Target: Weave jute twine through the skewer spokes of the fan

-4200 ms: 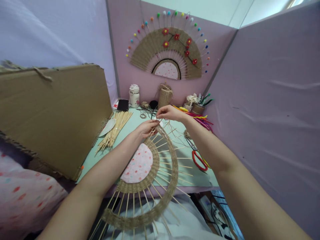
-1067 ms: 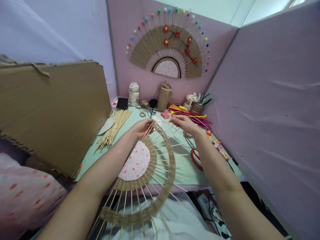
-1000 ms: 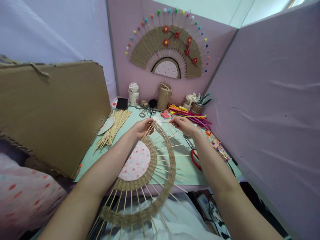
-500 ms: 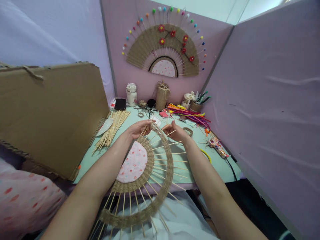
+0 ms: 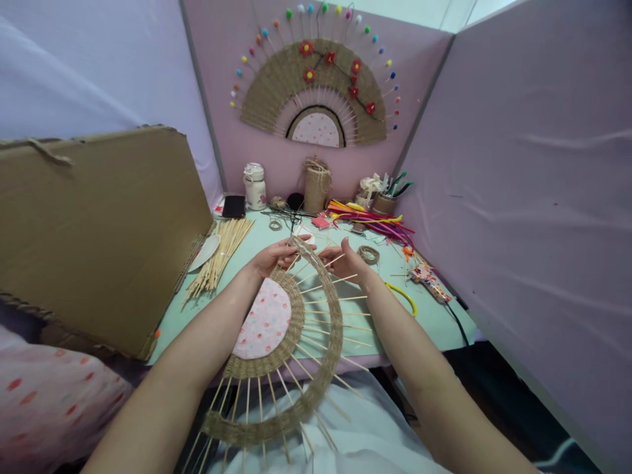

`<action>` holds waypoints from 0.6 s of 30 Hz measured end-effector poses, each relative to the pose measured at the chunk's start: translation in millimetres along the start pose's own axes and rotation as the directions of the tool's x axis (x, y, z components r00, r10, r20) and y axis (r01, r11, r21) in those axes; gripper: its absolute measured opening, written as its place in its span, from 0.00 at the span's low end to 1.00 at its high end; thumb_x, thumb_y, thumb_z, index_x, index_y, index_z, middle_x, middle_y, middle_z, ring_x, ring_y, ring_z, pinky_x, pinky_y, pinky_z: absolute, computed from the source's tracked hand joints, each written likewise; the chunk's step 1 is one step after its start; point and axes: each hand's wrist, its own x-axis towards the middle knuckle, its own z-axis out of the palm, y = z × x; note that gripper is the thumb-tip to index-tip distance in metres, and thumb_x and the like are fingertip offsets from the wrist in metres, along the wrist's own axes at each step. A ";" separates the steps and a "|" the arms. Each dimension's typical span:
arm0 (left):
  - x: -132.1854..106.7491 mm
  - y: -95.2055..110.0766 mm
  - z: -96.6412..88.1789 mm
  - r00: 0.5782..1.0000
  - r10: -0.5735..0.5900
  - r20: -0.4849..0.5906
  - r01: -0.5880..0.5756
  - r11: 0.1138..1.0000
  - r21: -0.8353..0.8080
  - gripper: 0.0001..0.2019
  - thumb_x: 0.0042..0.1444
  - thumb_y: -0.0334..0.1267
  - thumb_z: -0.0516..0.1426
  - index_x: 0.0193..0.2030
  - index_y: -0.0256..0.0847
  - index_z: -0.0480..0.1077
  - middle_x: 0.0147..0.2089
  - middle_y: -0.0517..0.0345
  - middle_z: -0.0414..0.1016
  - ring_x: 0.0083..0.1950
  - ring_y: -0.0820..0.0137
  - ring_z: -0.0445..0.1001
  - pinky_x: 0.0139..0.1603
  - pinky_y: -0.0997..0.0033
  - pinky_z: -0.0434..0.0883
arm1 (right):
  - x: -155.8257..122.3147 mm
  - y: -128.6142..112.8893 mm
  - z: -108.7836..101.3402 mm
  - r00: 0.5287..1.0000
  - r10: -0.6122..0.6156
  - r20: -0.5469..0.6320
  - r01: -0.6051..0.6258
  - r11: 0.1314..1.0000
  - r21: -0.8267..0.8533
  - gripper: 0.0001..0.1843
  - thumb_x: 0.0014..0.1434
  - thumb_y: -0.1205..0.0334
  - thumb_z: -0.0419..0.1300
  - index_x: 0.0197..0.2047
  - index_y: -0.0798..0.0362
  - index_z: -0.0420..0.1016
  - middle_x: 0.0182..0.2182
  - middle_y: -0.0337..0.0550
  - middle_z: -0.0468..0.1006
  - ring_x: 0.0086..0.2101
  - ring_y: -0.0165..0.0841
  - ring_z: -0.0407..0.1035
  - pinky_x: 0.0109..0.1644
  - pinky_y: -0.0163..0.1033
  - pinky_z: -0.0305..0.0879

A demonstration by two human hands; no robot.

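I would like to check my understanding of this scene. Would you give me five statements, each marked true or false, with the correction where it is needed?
1. The left hand holds the upper end of the woven fan. True.
2. The right hand grips the white bottle. False: it is beside the woven fan, and the white bottle stands at the back of the table.
3. Red flowers decorate the fan on the wall. True.
4. The half circle in the woven fan is plain black. False: it is pale pink with dots.
5. The stick bundle lies to the left of both hands. True.
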 end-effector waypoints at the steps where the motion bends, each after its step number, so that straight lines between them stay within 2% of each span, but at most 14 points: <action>1: -0.6 -0.6 0.4 1.000 0.021 0.015 -0.021 1.000 0.007 0.19 0.47 0.27 0.58 0.48 0.39 0.72 0.53 0.41 0.72 0.18 0.86 0.53 0.13 0.87 0.50 | -0.5 0.4 -0.2 1.000 -0.001 0.002 0.001 1.000 0.008 0.43 0.49 0.25 0.42 0.32 0.56 0.78 0.26 0.47 0.72 0.27 0.30 0.61 0.31 0.35 0.58; 4: -1.8 -1.7 1.3 0.997 0.069 0.028 -0.070 0.997 0.045 0.18 0.47 0.28 0.60 0.47 0.40 0.72 0.55 0.41 0.71 0.18 0.87 0.52 0.14 0.87 0.50 | -2.3 0.3 -0.7 1.000 -0.018 0.025 0.017 0.999 0.033 0.43 0.49 0.25 0.42 0.33 0.57 0.78 0.26 0.47 0.73 0.27 0.30 0.62 0.31 0.35 0.58; 7: -0.9 -2.0 1.0 0.998 0.065 -0.007 -0.064 0.994 0.087 0.16 0.46 0.28 0.60 0.44 0.39 0.72 0.55 0.42 0.71 0.17 0.88 0.52 0.13 0.87 0.49 | -3.5 -1.6 -0.7 0.999 -0.040 0.034 0.039 0.999 0.027 0.42 0.50 0.26 0.44 0.33 0.57 0.78 0.25 0.46 0.71 0.25 0.28 0.60 0.29 0.34 0.57; 12: -0.9 1.5 -1.6 0.997 0.070 -0.033 -0.065 0.991 0.120 0.14 0.46 0.26 0.60 0.41 0.37 0.72 0.52 0.43 0.73 0.16 0.89 0.51 0.12 0.88 0.48 | -1.0 -2.4 -5.8 0.982 -0.174 -0.067 0.174 0.985 -0.016 0.36 0.47 0.28 0.52 0.31 0.56 0.78 0.22 0.41 0.67 0.22 0.26 0.55 0.25 0.33 0.52; 15: -4.7 6.1 -2.7 0.996 0.074 -0.043 -0.068 0.990 0.127 0.13 0.46 0.25 0.60 0.41 0.37 0.71 0.52 0.43 0.73 0.15 0.90 0.51 0.12 0.89 0.48 | 1.1 -0.4 -13.7 0.945 -0.275 -0.175 0.266 0.961 -0.071 0.31 0.46 0.32 0.57 0.29 0.55 0.76 0.21 0.40 0.66 0.22 0.26 0.56 0.24 0.33 0.51; 18: -8.8 9.7 -4.6 0.995 0.076 -0.061 -0.067 0.988 0.142 0.14 0.47 0.25 0.60 0.42 0.36 0.71 0.51 0.43 0.74 0.15 0.91 0.52 0.11 0.90 0.49 | 0.5 0.6 -20.8 0.873 -0.396 -0.285 0.381 0.918 -0.108 0.24 0.49 0.39 0.60 0.27 0.55 0.74 0.21 0.38 0.65 0.21 0.24 0.56 0.23 0.31 0.50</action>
